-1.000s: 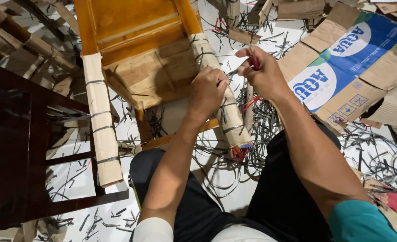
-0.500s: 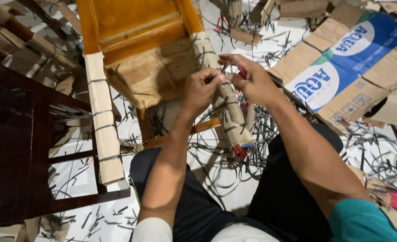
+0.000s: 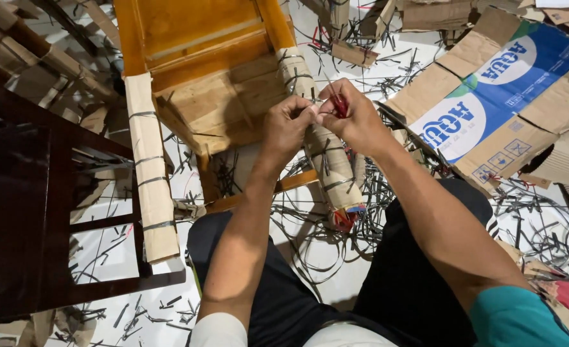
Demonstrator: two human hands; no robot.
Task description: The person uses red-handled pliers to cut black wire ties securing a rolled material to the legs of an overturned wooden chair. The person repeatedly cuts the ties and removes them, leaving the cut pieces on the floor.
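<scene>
Your left hand (image 3: 289,125) and right hand (image 3: 355,119) meet at the cardboard-wrapped chair leg (image 3: 326,151), right one pinching a red tool (image 3: 340,105); cut straps (image 3: 336,225) litter the floor (image 3: 105,257).

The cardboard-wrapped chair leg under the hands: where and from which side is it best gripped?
Probably at the bare stretch of the cardboard-wrapped chair leg below the left hand and right hand, between two strap bands. Come from the person's right: the leg lies as a slim roll, that side is open, and the chair seat crowds the other.
</scene>
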